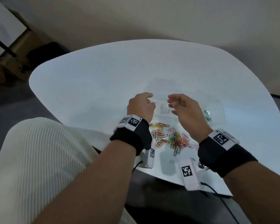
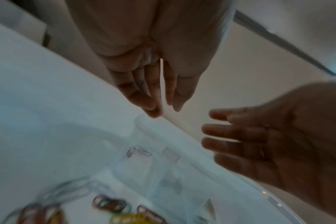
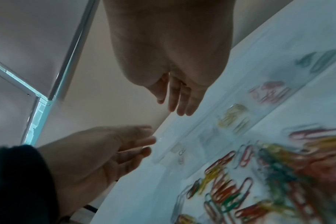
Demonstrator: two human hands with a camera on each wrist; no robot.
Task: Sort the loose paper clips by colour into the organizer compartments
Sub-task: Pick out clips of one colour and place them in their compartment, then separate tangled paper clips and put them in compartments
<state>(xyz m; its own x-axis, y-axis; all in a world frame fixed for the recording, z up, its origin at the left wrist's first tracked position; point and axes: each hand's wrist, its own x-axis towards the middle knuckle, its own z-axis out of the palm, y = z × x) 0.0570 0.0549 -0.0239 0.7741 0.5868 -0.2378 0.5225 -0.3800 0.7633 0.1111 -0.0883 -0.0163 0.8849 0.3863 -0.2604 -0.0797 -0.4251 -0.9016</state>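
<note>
Both hands up over the clear organizer [image 1: 166,97], nothing in either as far as I can tell. Left hand [image 1: 141,107] fingers relaxed, slightly bent; right hand [image 1: 184,109] fingers spread and straight, palm bare in the left wrist view. Loose clip pile [image 1: 170,138] sits on the bench [image 1: 87,81] just on my side of the organizer, colours all tangled. Some compartments already hold clips: green [image 1: 207,116] at the organizer's right end, pink [image 3: 269,92] and yellow [image 3: 234,118] further in, a pale pair [image 2: 137,150] toward the left.

Risks imo: clips interlock, so one pick may drag a wrong colour along. Clear dividers are hard to see, so a drop could land next door. Wrist views are blurry, so pink vs red is easy to mix up.
</note>
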